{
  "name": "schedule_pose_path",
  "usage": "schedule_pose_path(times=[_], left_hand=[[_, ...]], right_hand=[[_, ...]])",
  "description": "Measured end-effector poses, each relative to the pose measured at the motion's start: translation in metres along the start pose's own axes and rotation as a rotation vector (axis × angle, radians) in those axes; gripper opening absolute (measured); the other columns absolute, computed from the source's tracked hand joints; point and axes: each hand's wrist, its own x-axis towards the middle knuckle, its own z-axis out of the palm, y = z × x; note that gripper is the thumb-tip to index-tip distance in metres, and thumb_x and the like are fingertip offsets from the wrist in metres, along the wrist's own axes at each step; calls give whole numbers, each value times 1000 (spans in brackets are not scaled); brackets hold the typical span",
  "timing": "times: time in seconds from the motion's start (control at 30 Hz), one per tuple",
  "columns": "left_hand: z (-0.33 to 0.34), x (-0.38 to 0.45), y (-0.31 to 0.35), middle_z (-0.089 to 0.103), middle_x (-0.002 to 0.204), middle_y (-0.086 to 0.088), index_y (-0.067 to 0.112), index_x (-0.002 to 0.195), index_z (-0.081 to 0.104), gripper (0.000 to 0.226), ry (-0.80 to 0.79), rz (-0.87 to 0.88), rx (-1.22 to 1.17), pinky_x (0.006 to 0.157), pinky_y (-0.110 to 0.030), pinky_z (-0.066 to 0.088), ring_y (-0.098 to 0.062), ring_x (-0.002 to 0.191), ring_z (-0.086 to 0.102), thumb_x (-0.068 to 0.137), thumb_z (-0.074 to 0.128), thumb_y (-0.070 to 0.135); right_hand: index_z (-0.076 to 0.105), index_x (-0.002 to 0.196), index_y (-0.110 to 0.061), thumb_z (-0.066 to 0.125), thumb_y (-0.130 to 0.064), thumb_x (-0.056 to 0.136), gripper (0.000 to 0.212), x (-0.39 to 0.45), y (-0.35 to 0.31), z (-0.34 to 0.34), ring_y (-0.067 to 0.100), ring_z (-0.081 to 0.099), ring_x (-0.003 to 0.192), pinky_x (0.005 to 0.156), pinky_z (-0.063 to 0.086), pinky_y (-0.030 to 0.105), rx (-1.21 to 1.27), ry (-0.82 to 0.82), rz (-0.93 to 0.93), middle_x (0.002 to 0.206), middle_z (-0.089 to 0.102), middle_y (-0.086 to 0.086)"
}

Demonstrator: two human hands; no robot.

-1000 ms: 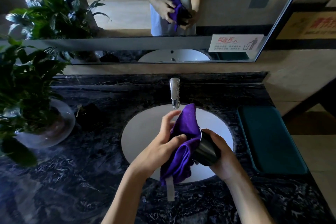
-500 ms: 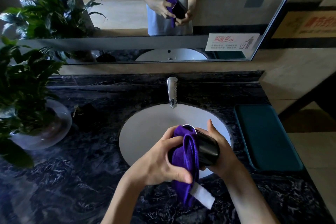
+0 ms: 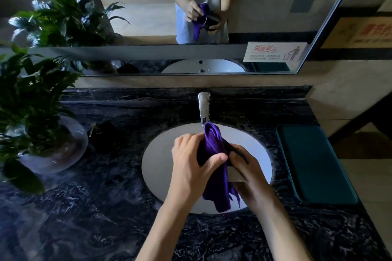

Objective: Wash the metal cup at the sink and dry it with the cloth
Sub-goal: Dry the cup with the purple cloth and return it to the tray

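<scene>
Two bare hands work over a round white sink basin [image 3: 163, 161] sunk in a dark, white-veined marble counter [image 3: 89, 207]. Far left of the basin, a leafy green plant [image 3: 31, 95] stands in a rounded glass bowl [image 3: 70, 150]. Over the basin's middle, the left hand [image 3: 191, 165] curls around a soft purple cloth [image 3: 214, 146], thumb pressed across the fabric. The cloth bunches upward to a fold just below the chrome faucet [image 3: 204, 108] and hangs in a frayed tail over the basin's near rim. The right hand [image 3: 248, 171] grips the dark metal cup [image 3: 235, 150], mostly hidden by cloth and fingers, only a slim edge showing. Right of the basin lies a flat teal mat [image 3: 314, 163] with rounded corners. Behind the faucet, a mirror [image 3: 148, 27] reflects the person's torso and hands.
</scene>
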Motion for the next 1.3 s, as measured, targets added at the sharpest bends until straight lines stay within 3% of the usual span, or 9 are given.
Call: schedule_pose_path(times=[0.07,0.17,0.37,0.57,0.67,0.8,1.0,1.17,1.3], left_hand=[[-4,0,-3,72,92,17,44,110,59,52,-52,-49,-157,78,-20,51,-3,91,67,72,71,77],[-8,2,-13,71,79,21,24,103,63,72,-132,-49,-212,59,-11,46,4,63,61,62,78,82],[-4,6,-13,63,62,12,17,78,67,38,-73,-35,-405,53,-19,45,-4,56,53,81,81,53],[-4,7,-6,63,57,16,24,70,66,29,-96,-47,-441,51,-14,43,1,52,54,89,78,41],[-5,2,-13,64,61,11,18,74,68,26,-69,-17,-470,53,-18,45,-3,54,56,91,77,35],[1,-10,-18,79,80,-4,20,92,78,17,-39,-7,-475,63,-27,57,-16,69,72,90,77,37],[10,-21,-19,79,79,5,27,92,79,16,2,-93,-526,65,-19,55,-5,70,70,87,75,41],[8,-21,-15,80,77,-5,13,85,78,36,71,-279,-639,65,-25,59,-15,71,73,83,76,48],[2,-25,-16,80,83,-4,14,93,79,24,2,-163,-663,68,-24,58,-15,75,74,90,75,37]], right_hand=[[71,119,-12,80,-49,81,54,0,-2,3,31,76,94,68,62,35,-41,49,11,111,76,21],[73,112,-13,74,-51,82,48,-1,-6,6,32,77,90,66,61,37,-135,103,9,105,77,19],[65,127,-23,59,-49,97,41,-11,2,12,16,74,104,65,56,21,-297,57,-162,117,75,0],[62,122,-56,70,-55,81,41,-8,2,10,2,65,116,84,54,15,-495,103,-278,126,67,-19],[55,134,-52,58,-77,83,57,-11,9,6,10,59,131,102,52,29,-480,72,-282,140,61,-14],[53,144,-34,51,-89,76,87,-6,11,11,25,54,137,114,42,57,-214,123,29,148,58,4],[62,99,-27,54,-59,86,36,-5,12,9,14,68,86,71,55,27,-401,203,-220,88,70,-6],[54,125,-38,62,-46,88,38,-17,9,7,7,69,103,82,52,14,-583,67,-324,113,70,-17],[53,129,-39,59,-54,88,44,-22,7,9,0,67,108,84,52,14,-464,44,-217,115,69,-23]])
